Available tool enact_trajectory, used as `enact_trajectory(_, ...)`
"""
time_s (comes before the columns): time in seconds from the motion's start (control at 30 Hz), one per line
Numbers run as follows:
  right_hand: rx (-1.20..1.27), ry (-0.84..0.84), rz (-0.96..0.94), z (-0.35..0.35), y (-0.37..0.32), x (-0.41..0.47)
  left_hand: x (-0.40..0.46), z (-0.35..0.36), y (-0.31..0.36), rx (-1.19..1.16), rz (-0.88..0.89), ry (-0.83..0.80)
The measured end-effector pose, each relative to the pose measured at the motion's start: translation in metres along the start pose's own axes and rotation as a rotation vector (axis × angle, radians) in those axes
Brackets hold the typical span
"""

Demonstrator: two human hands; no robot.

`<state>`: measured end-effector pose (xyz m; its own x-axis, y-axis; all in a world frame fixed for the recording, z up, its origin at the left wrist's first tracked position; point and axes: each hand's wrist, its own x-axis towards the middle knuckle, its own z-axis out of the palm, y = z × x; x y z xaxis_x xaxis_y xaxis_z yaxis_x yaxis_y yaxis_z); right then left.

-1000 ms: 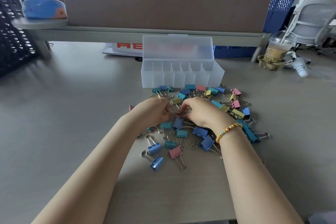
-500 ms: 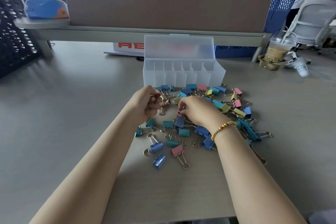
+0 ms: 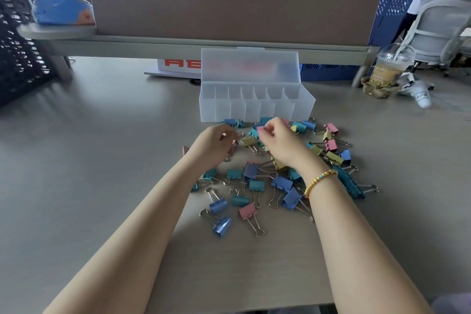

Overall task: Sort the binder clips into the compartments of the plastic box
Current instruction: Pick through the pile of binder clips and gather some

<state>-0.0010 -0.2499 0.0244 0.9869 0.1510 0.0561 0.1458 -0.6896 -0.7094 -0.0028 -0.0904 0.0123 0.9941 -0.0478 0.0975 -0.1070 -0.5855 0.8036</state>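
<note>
While raised, right hand [image 3: 276,141] pinching pink clip [image 3: 260,128]

Iced drink cup [image 3: 388,70] beside grey chair [image 3: 442,30].

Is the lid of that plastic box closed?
No, the lid stands open behind the plastic box, and its row of compartments shows from above.

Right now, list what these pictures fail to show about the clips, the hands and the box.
Head view only:
- Left hand: curled fingers face away; a pink bit shows at the fingertips, the grip itself is hidden.
- Right hand: pinches a pink binder clip, mostly covered by fingers.
- Plastic box: frosted walls blur the compartment floors; contents unclear.
- Clips under the right wrist: covered.
- Iced drink cup: label too small to read.
</note>
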Motion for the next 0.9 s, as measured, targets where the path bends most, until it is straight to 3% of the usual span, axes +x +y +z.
enact_trajectory(0.13,0.717,0.027,0.114,-0.01,0.008,0.005,-0.003,0.006,0.0,0.322,0.151,-0.133)
enact_trajectory(0.27,1.156,-0.083,0.204,-0.01,0.01,0.001,-0.002,0.011,0.004,0.539,0.206,-0.181)
enact_trajectory(0.53,1.401,-0.166,0.162,-0.009,0.015,0.002,-0.003,0.012,0.012,0.647,0.16,-0.252)
enact_trajectory(0.73,1.396,-0.141,0.132,-0.009,0.016,0.002,-0.008,0.015,0.02,0.87,0.219,-0.242)
enact_trajectory(0.83,1.497,-0.039,0.121,-0.013,0.018,0.002,-0.005,0.014,0.018,0.67,0.195,-0.288)
enact_trajectory(0.9,1.598,0.022,0.121,-0.017,0.02,0.001,0.0,0.011,0.017,0.232,0.058,-0.331)
